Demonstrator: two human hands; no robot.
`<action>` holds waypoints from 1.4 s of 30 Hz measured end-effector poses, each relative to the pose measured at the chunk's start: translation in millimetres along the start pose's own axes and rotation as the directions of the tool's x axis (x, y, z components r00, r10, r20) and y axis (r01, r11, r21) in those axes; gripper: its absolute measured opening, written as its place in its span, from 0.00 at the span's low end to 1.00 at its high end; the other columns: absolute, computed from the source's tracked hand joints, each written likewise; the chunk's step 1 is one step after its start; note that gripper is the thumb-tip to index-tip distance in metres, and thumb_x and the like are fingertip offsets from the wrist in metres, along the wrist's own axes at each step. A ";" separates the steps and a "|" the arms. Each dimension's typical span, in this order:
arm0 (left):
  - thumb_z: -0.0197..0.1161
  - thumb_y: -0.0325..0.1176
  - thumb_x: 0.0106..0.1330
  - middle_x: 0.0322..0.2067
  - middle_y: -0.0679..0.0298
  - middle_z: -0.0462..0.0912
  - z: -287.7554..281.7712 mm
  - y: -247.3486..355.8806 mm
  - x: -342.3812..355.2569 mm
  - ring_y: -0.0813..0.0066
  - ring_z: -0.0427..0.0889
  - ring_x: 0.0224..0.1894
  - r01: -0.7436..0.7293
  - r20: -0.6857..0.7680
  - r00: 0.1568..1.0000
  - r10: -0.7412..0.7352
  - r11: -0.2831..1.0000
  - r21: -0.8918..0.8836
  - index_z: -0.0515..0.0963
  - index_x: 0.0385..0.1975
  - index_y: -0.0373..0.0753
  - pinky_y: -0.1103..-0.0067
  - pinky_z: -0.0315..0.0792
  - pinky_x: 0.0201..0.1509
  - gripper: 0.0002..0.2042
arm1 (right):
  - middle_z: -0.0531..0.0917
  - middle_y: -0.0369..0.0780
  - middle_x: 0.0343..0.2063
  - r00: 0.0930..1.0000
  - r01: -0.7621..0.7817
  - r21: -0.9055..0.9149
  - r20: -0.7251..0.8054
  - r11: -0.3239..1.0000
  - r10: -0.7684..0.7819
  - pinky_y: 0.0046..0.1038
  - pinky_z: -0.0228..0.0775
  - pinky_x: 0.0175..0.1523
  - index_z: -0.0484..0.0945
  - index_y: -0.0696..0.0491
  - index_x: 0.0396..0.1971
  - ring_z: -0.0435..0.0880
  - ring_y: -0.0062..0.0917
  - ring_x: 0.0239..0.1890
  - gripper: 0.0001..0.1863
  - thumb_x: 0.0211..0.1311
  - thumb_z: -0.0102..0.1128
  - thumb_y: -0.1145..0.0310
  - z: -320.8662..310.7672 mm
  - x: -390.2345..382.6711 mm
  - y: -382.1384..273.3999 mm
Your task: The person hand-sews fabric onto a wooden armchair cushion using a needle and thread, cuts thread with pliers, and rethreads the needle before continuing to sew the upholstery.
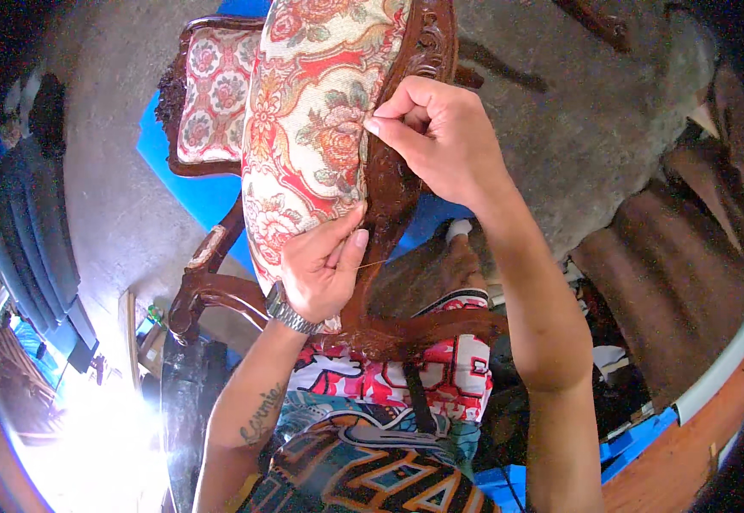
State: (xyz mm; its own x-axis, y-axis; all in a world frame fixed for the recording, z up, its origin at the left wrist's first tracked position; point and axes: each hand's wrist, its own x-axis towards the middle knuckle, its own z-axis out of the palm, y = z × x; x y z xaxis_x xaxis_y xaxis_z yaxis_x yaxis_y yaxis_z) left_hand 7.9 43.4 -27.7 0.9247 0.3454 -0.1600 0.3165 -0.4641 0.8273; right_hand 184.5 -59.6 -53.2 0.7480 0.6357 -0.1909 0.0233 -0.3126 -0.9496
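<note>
Floral upholstery fabric [303, 103] was stretched over carved wooden chair [391, 186]. Its edge was pinched by right hand [440, 132], thumb against forefinger; lower down, touched by half-curled left hand [325, 263], hold unclear.

A silver watch [299, 321] is worn at the left wrist [283, 344], dark script [261, 417] is tattooed along the forearm [256, 385], and a dark shirt [389, 474], orange-and-teal printed, is paired with red, white and black shorts [461, 368].
</note>
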 end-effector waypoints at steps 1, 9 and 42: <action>0.62 0.24 0.56 0.12 0.66 0.65 0.0 0.5 0.2 0.81 0.60 0.13 0.004 0.005 1.000 -0.004 1.000 0.000 0.78 0.44 0.33 0.83 0.59 0.18 0.14 | 0.79 0.43 0.18 1.000 -0.003 0.001 -0.001 1.000 0.003 0.27 0.70 0.26 0.76 0.58 0.21 0.80 0.30 0.20 0.08 0.47 0.65 0.70 -0.1 0.2 -0.3; 0.62 0.23 0.56 0.13 0.66 0.65 1.2 -1.2 0.1 0.82 0.60 0.13 -0.031 -0.003 1.000 0.031 0.999 -0.009 0.78 0.44 0.32 0.84 0.59 0.18 0.14 | 0.80 0.44 0.18 0.990 -0.051 -0.020 0.130 0.999 0.053 0.29 0.71 0.28 0.78 0.57 0.20 0.80 0.30 0.20 0.09 0.46 0.64 0.67 -7.9 12.0 -2.0; 0.62 0.23 0.56 0.13 0.65 0.67 2.7 -5.5 -1.5 0.81 0.60 0.13 -0.047 -0.026 0.999 0.047 0.999 0.011 0.78 0.44 0.33 0.83 0.60 0.18 0.14 | 0.71 0.31 0.10 0.983 -0.052 0.036 0.176 0.998 0.045 0.18 0.56 0.17 0.71 0.56 0.21 0.67 0.12 0.12 0.11 0.53 0.64 0.68 -3.0 7.8 -2.6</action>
State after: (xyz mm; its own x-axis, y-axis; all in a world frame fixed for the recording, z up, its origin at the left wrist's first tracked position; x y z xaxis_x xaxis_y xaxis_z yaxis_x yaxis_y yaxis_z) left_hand 5.3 43.3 -33.5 0.9328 0.3443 -0.1065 0.2748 -0.4885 0.8281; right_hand 192.3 -55.9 -51.5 0.6202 0.7349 -0.2744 -0.0396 -0.3201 -0.9466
